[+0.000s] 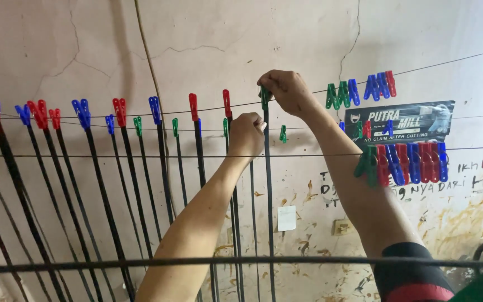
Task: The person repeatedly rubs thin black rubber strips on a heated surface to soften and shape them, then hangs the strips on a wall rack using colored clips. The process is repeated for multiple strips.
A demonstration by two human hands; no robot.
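My right hand is raised to the upper wire line and pinches a green clothes peg onto it. A long black strip hangs straight down from that peg. My left hand is closed around the upper part of the same strip, just below and left of the peg. To the left, several more black strips hang from red, blue and green pegs along the wires.
Spare pegs in red, blue and green are bunched on the wires at the right and upper right. A cracked, stained wall with a dark poster stands behind. A dark horizontal bar crosses the bottom.
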